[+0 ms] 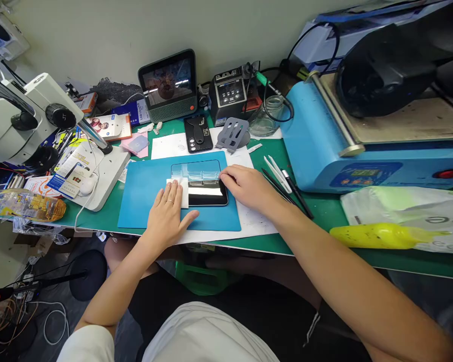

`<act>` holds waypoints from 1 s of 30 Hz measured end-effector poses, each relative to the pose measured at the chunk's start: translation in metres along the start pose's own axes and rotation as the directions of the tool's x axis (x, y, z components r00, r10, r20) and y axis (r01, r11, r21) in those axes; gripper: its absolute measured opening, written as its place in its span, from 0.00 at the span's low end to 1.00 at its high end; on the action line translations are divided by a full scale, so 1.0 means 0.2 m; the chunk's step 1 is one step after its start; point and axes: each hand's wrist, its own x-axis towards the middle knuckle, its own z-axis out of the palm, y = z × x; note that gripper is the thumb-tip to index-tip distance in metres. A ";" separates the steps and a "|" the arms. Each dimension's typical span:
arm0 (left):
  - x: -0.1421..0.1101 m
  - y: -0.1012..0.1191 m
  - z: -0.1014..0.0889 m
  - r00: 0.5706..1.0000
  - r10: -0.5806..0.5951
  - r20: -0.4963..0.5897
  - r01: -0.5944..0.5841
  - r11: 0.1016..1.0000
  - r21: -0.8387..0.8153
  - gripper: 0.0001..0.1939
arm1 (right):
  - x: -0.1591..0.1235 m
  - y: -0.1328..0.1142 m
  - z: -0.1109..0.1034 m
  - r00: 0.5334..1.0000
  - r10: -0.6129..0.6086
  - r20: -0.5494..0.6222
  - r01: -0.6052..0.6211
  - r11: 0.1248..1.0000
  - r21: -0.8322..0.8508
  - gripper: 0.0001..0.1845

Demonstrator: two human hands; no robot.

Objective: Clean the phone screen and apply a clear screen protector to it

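Note:
A black phone lies face up on a blue mat, with a clear film partly peeled over its far half. My left hand rests flat on the mat, its fingers pressing a white cloth against the phone's left edge. My right hand pinches the film's edge at the phone's upper right corner. A ring shows on the left hand.
A microscope stands at left over a white base. At the back are a small screen, a soldering station, a black phone back and a grey stand. A blue roller machine fills the right. Tweezers and pens lie beside my right wrist.

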 end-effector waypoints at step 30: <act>-0.21 0.04 0.00 0.999 0.008 0.038 -0.008 1.000 0.010 0.45 | 0.00 -0.01 -0.03 0.990 0.128 -0.056 -0.120 0.984 0.132 0.12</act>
